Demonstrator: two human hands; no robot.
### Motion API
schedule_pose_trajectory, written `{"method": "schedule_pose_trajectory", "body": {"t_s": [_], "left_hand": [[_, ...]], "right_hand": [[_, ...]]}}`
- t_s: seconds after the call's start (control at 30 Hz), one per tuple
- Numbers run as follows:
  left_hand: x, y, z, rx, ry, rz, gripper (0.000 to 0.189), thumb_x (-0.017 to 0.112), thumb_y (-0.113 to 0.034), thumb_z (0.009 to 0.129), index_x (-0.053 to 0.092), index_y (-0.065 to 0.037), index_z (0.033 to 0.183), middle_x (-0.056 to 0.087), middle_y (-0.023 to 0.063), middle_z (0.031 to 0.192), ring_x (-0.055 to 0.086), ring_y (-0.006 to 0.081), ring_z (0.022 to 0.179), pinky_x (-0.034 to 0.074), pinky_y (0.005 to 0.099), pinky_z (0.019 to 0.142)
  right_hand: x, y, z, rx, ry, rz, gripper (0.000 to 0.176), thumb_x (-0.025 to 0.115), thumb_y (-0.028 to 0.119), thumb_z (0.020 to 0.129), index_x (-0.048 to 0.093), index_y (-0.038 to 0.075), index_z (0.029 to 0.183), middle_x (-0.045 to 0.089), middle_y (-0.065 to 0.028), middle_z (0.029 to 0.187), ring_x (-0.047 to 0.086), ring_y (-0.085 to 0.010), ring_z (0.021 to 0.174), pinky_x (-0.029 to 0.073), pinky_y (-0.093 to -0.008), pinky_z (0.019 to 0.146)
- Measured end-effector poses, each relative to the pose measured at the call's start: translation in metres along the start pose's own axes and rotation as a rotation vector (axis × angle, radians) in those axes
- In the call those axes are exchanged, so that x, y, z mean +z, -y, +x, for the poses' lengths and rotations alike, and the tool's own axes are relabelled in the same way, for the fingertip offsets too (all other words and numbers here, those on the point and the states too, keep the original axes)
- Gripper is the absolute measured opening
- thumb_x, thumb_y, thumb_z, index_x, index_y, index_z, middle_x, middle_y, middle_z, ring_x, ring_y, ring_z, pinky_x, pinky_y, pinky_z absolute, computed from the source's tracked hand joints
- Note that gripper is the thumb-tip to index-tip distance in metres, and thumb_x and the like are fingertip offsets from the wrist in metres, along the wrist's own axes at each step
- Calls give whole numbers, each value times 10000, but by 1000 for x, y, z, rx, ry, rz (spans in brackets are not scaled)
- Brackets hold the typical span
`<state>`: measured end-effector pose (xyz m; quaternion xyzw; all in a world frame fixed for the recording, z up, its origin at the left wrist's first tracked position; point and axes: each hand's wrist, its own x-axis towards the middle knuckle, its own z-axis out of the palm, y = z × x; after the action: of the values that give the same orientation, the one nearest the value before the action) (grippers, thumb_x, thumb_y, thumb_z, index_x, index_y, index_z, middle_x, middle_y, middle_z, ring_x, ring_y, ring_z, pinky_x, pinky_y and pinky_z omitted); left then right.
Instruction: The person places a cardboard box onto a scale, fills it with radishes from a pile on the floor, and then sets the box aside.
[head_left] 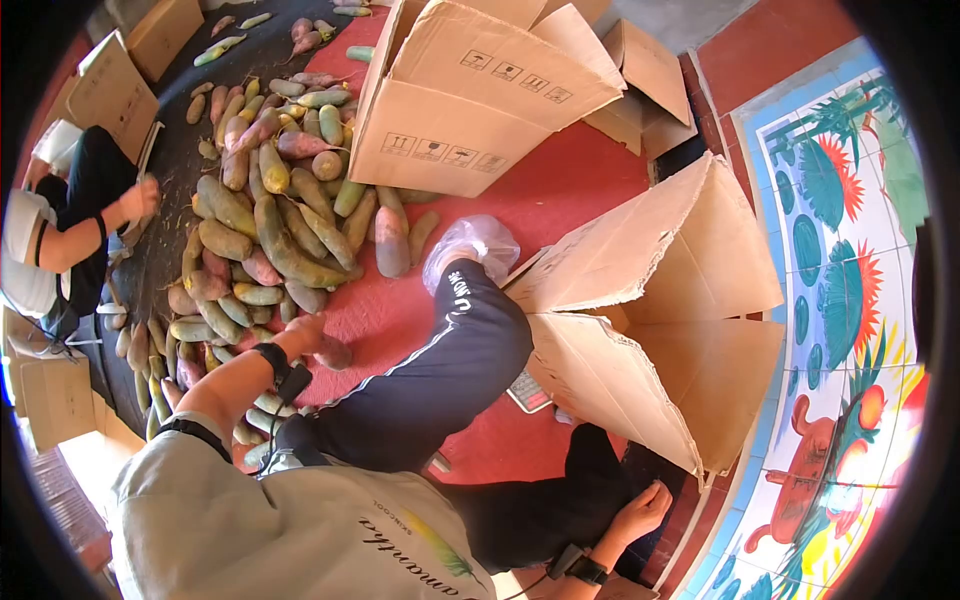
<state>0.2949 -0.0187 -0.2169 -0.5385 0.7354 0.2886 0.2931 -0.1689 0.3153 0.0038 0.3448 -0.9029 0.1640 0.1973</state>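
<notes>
My left hand [308,333] reaches out to the near edge of a big pile of green and pink root vegetables [270,220] on the red floor. It closes around one pinkish root [334,353]. A dark band sits on that wrist. My right hand [640,510] rests low beside my dark trousers, near the bottom corner of an open cardboard carton [650,330], with fingers loosely bent and nothing in them. My leg stretches toward the pile, the foot wrapped in a clear plastic cover [470,245].
A large open carton [450,110] stands behind the pile, with more cartons [110,90] at the far left. Another person's hand [140,198] works at the pile's left side. A small keypad device [527,390] lies by my knee. Painted tiles [850,300] border the right.
</notes>
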Motion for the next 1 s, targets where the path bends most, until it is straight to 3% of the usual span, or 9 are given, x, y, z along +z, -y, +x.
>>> {"method": "schedule_pose_trajectory", "body": {"t_s": [0.1,0.27,0.37,0.43,0.5,0.53,0.67,0.83,1.0], "left_hand": [[22,-3,15,22,189,113,532,709,-322,683,529,16,1052,624,179,1023,608,228,980,496,382,782],[37,-8,4,132,173,256,408,703,-267,698,633,-72,1050,660,118,962,653,263,841,529,391,675],[38,3,14,-72,258,216,431,661,-377,704,650,-57,992,640,139,1013,619,280,938,495,382,785],[40,23,30,-36,286,191,411,653,-394,707,667,-41,919,658,143,934,632,259,906,492,384,782],[39,36,42,101,234,171,404,612,-416,768,670,-35,890,671,100,763,662,187,649,534,319,621],[-12,7,-9,-39,201,-47,421,587,-433,784,672,-27,851,667,123,766,659,185,618,536,305,605],[-56,6,-29,58,-56,-507,331,647,-278,772,630,47,831,606,101,644,608,203,527,511,327,486],[-150,-34,-92,347,-429,-843,225,613,-203,808,598,8,884,545,18,638,500,109,508,410,262,443],[-223,-91,-152,769,-583,-1116,452,604,-308,837,495,3,1146,556,16,840,518,94,654,426,216,579]], "right_hand": [[-2,4,0,2,-17,19,177,474,89,887,577,-55,891,570,-187,850,556,-348,774,457,-402,685],[-2,4,-2,4,-41,21,214,460,128,900,584,-46,882,587,-179,858,563,-343,785,457,-398,693],[-3,4,-3,14,-50,42,205,463,123,895,581,-43,881,585,-175,861,564,-340,791,457,-399,694],[-3,2,-5,31,-53,53,197,465,119,891,581,-40,880,584,-174,863,564,-339,794,457,-399,695],[-2,1,-5,18,-69,73,181,471,109,884,581,-35,880,580,-172,859,562,-342,790,457,-400,694],[-2,1,-5,27,-81,74,181,471,109,884,581,-35,880,580,-172,859,562,-342,790,457,-400,694],[-4,4,-5,28,-90,94,161,473,91,879,573,-35,872,577,-179,861,554,-353,782,455,-413,688],[-3,5,-5,50,-117,132,127,494,73,859,572,-28,860,566,-174,840,557,-350,758,462,-411,661],[-4,4,-5,34,-163,127,90,525,65,836,571,-12,846,571,-164,838,561,-345,749,467,-401,654]]}}
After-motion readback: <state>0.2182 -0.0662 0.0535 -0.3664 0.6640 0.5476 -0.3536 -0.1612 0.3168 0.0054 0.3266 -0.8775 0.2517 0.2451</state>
